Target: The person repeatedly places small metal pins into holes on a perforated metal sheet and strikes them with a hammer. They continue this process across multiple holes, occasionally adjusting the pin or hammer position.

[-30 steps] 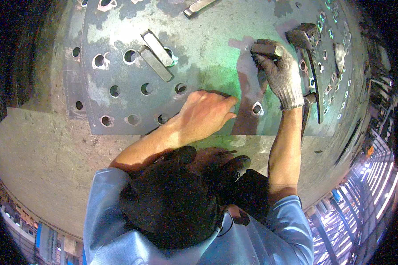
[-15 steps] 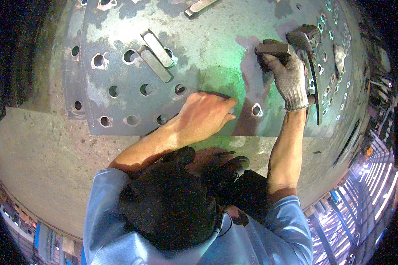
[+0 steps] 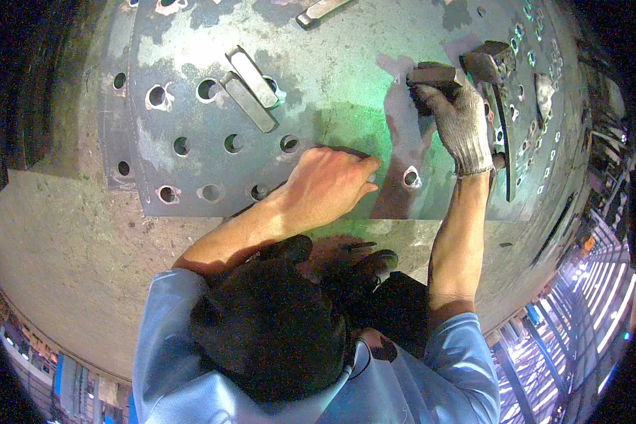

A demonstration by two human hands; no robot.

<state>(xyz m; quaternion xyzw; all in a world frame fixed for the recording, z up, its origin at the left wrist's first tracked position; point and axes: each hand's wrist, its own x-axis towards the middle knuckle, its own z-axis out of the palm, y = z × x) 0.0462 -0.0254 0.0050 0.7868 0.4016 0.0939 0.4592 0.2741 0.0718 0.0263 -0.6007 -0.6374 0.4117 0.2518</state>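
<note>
My left hand (image 3: 332,178), bare, rests on a large steel plate (image 3: 346,56) near its front edge. Its fingers curl under, with thumb and forefinger close together at a small pale bit; what they hold is hidden. A grey knit glove covers my right hand (image 3: 461,127), whose fingers close round a dark rectangular steel block (image 3: 436,75) above the plate's right part. Beside the right wrist lies a hammer (image 3: 486,62), its dark handle running toward me. Two short steel bars (image 3: 249,102) lie side by side on the plate's left half.
Round holes with rough rims, such as this hole (image 3: 411,177), dot the plate. Another steel bar (image 3: 323,11) lies at the far edge. A crumpled pale piece (image 3: 544,95) is at the right. Concrete floor (image 3: 71,247) surrounds the plate, and my dark shoe (image 3: 380,263) is close to its front edge.
</note>
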